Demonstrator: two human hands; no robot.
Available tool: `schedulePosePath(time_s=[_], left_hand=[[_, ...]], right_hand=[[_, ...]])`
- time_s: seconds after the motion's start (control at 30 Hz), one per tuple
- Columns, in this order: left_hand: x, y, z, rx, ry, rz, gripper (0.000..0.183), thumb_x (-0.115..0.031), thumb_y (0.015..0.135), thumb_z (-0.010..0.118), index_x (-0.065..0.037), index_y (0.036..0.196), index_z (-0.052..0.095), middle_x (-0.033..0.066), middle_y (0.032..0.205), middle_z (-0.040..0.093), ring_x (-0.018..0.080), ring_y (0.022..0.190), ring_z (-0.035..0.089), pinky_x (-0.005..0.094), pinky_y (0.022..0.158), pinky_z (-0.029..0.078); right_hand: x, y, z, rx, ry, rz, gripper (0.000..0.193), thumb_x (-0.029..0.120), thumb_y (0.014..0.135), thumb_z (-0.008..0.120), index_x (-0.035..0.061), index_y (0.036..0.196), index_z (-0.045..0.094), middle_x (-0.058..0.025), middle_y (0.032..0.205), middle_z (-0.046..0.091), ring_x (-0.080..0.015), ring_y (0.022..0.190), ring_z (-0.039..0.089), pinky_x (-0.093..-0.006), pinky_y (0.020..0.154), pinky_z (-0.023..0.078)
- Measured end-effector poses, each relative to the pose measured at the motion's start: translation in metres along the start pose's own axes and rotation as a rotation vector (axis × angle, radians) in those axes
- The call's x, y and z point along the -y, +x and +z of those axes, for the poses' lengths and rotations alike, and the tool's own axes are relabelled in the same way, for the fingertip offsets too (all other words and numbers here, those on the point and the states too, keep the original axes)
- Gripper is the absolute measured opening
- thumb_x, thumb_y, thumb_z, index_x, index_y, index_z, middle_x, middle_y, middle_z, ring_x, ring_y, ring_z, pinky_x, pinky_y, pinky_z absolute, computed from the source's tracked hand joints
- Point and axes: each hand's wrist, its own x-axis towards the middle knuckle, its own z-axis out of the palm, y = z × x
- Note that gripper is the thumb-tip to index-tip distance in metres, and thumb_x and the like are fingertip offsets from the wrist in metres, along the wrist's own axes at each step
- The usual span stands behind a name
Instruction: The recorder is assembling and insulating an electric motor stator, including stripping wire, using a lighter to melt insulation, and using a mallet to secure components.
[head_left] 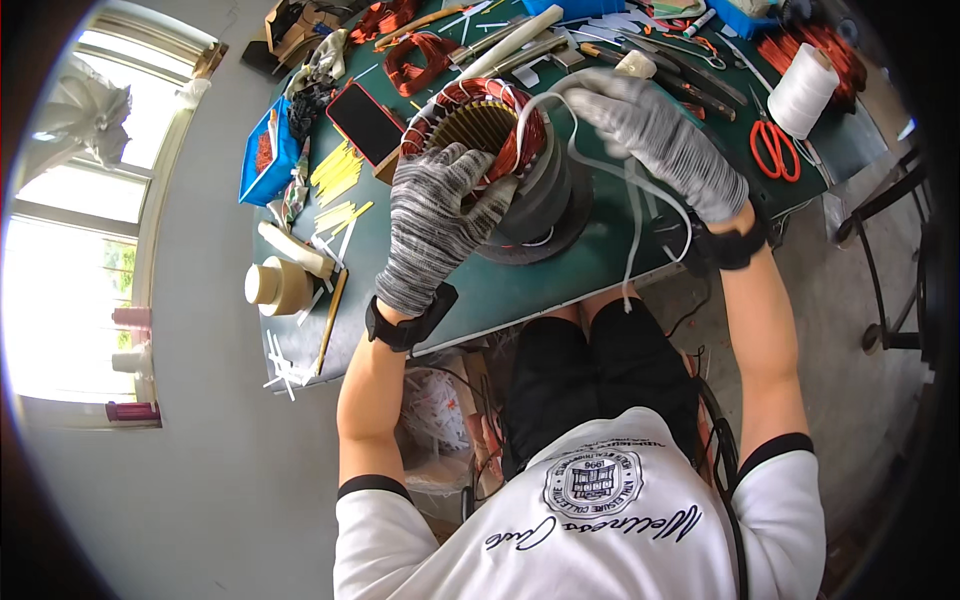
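Note:
A motor stator stands upright on the green table in front of me, its copper windings bulging around the upper rim. My left hand, in a grey striped glove, grips that rim at the near left, fingers over the windings and thumb apart on the near side. A white cord runs from the windings up to my right hand, which is raised at the right of the stator, gloved and slightly blurred. Its fingers are closed on the cord. Loose cord loops hang down past the table's front edge.
Left of the stator lie a phone, yellow strips, a blue bin and tape rolls. To the right are red-handled scissors and a white thread spool. Copper coils and hand tools crowd the back.

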Motion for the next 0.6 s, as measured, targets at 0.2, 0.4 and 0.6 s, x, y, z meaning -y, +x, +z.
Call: schedulePosePath(time_s=[0.2,0.4,0.6], left_hand=[[0.009,0.005,-0.002,0.065,0.038,0.047,0.034,-0.023,0.073,0.071,-0.003,0.099,0.063,0.0136,0.081,0.064,0.0317,0.076,0.061,0.0393,0.071,0.049],[0.007,0.007,-0.004,0.058,-0.019,0.025,0.041,-0.024,0.075,0.069,-0.006,0.111,0.059,0.0126,0.078,0.064,0.0295,0.078,0.062,0.0396,0.072,0.050],[0.004,0.010,-0.003,0.053,0.342,0.198,0.043,-0.029,0.076,0.070,-0.004,0.109,0.061,0.0190,0.111,0.059,0.0383,0.111,0.051,0.0476,0.096,0.039]], right_hand=[[-0.012,-0.054,0.036,-0.446,-0.232,-0.130,0.028,0.002,0.082,0.054,0.0098,0.107,0.065,-0.0131,0.097,0.055,-0.0263,0.090,0.055,-0.0330,0.079,0.047],[-0.004,-0.038,0.081,-0.391,-0.289,-0.095,0.047,0.000,0.082,0.055,0.0148,0.126,0.053,-0.0114,0.101,0.053,-0.0226,0.085,0.056,-0.0324,0.074,0.048],[-0.020,-0.029,0.097,-0.574,-0.160,-0.236,0.053,-0.003,0.081,0.047,0.0070,0.131,0.034,-0.0159,0.109,0.049,-0.0286,0.078,0.057,-0.0368,0.069,0.052]])
